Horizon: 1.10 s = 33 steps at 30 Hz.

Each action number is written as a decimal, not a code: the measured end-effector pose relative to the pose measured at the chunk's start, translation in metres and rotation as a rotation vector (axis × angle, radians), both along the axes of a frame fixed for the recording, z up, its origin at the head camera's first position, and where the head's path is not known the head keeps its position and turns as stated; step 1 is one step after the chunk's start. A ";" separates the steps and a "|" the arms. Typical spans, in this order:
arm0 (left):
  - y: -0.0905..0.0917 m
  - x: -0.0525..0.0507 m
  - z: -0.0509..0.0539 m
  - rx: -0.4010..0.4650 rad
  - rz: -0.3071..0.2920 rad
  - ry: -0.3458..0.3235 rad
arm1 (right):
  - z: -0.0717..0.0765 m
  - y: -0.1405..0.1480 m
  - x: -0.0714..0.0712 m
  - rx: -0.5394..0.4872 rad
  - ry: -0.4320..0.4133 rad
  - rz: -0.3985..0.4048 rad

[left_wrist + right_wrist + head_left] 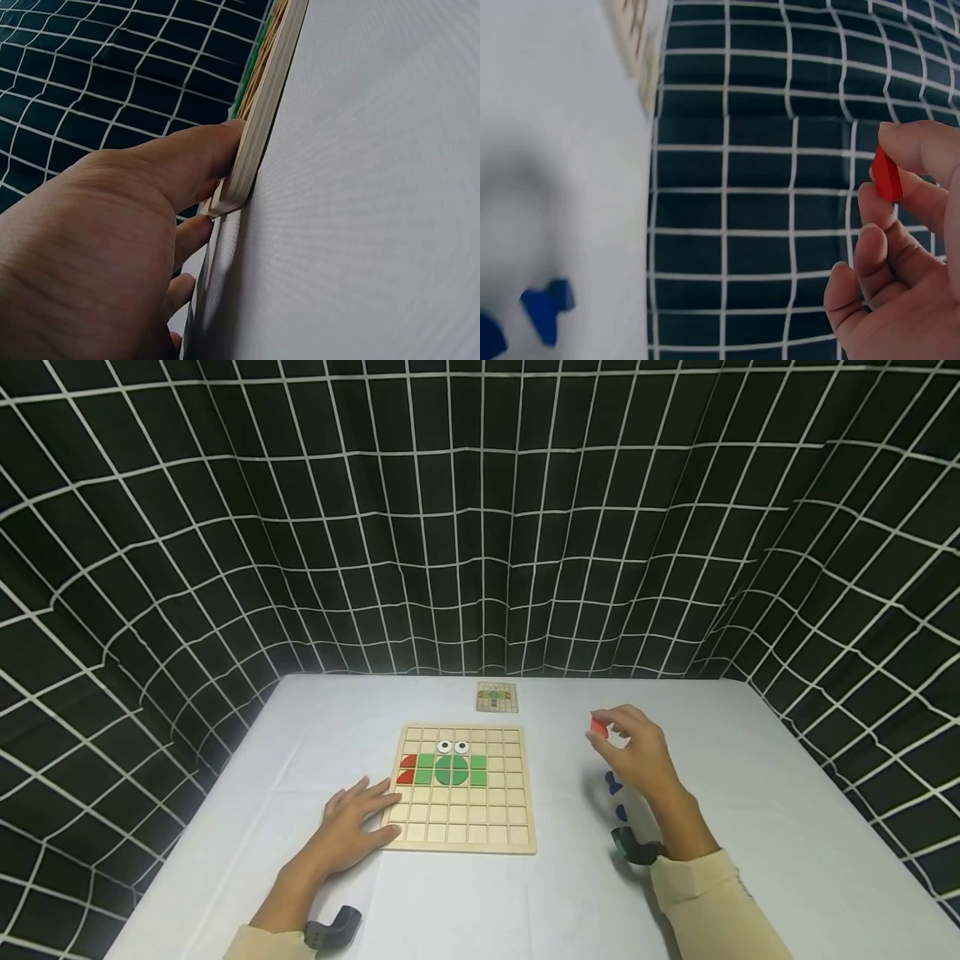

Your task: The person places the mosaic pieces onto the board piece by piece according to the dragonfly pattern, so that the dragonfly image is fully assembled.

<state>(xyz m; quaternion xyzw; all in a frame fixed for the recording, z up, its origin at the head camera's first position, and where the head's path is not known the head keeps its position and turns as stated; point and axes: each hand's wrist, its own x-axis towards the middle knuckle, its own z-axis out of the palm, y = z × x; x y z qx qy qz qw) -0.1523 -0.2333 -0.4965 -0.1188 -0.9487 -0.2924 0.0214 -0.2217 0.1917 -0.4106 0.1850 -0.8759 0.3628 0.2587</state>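
Note:
A wooden grid board (480, 818) lies on the table, carrying green squares, a green disc of quarter pieces (452, 770), two white eye pieces (453, 747) and two red quarter-round pieces (407, 769) at its left side. My left hand (348, 827) rests at the board's lower left corner. Its thumb and a fingertip touch the board, as the left wrist view shows at the board's edge (259, 127). Above the table, right of the board, my right hand (636, 752) pinches a red piece (886, 175) between thumb and index finger.
Several small blue pieces (613, 783) lie on the white table (457, 902) beneath my right hand. Behind the board is a small pattern card (497, 697). Dark grid-lined curtains (450, 527) enclose the table at the back and sides.

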 end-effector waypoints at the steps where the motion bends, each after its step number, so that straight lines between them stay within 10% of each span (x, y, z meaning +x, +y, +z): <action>1: 0.000 0.000 0.000 -0.001 0.000 0.000 | 0.002 -0.003 0.000 0.003 0.011 0.010; 33: 0.001 0.001 -0.001 0.009 0.001 -0.003 | 0.002 -0.084 -0.009 -0.130 0.018 0.194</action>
